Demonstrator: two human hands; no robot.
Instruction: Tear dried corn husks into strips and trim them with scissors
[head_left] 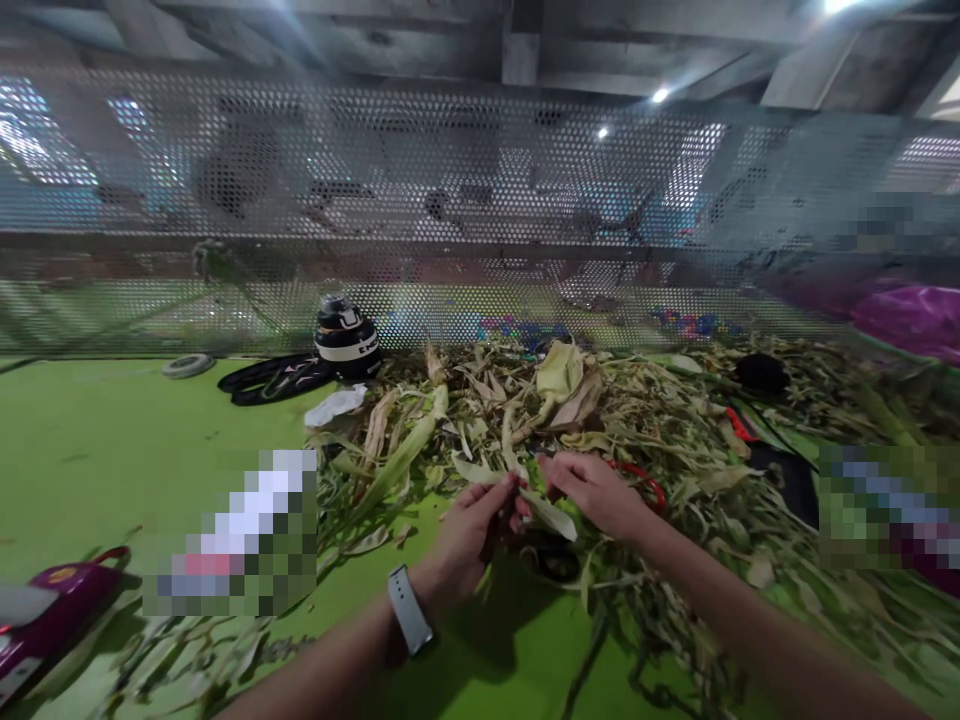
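Observation:
My left hand [476, 525], with a grey watch band on its wrist, is closed in a pinch on a pale strip of corn husk [553, 516]. To its right, my right hand [596, 492] is closed, thumb and fingers near the husk. A dark tip shows at its thumb and a red loop [651, 484] emerges behind it, apparently red-handled scissors; the palm hides the middle. Just beyond both hands, a twisted husk stem [510, 435] and a broad folded husk [559, 375] lie on the heap.
Dry husks and stalks [660, 400] spread across the green table [97, 430]. A black-and-white jug [347, 340] stands by the perforated metal screen [450, 200]. Left of it lie a tape roll [187, 366] and a black pouch [274, 378]. A purple bag [915, 320] sits right.

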